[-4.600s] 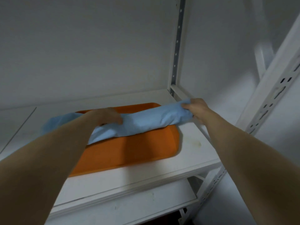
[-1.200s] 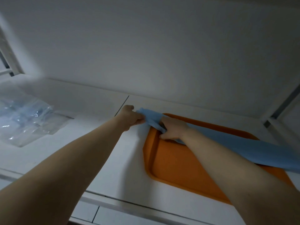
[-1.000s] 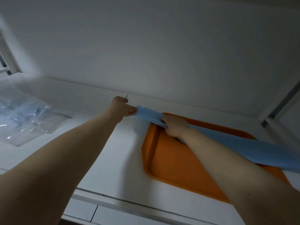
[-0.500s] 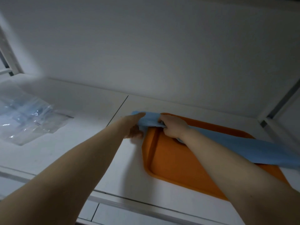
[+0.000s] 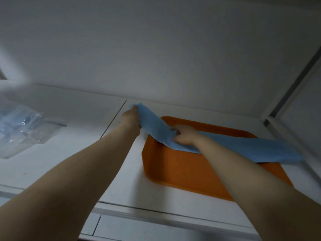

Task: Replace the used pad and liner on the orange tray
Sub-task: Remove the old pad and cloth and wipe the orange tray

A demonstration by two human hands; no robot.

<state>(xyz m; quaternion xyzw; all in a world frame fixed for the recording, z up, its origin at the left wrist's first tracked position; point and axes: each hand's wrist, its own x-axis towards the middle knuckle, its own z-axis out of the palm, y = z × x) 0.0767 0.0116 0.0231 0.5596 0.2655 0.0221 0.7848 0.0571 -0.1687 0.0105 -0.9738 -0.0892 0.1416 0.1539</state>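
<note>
An orange tray [image 5: 175,169] lies on a white shelf, right of centre. A light blue pad [image 5: 251,148], folded into a long band, stretches across the tray's far half and past its left rim. My left hand [image 5: 131,118] grips the pad's left end, lifted above the shelf beyond the tray's far left corner. My right hand [image 5: 184,134] clutches the pad over the tray's far left part, fingers bunched into the fabric. The pad's right end hangs over the tray's right side.
The white shelf board [image 5: 73,150] has a seam running back from the middle. A clear plastic bag [image 5: 19,129] with bluish contents lies at the left. A white wall rises behind. A shelf upright [image 5: 293,82] stands at the far right.
My left hand has moved back and up, pulling the pad's left end away from the tray and drawing the fabric taut. My right hand stays bunched on the pad.
</note>
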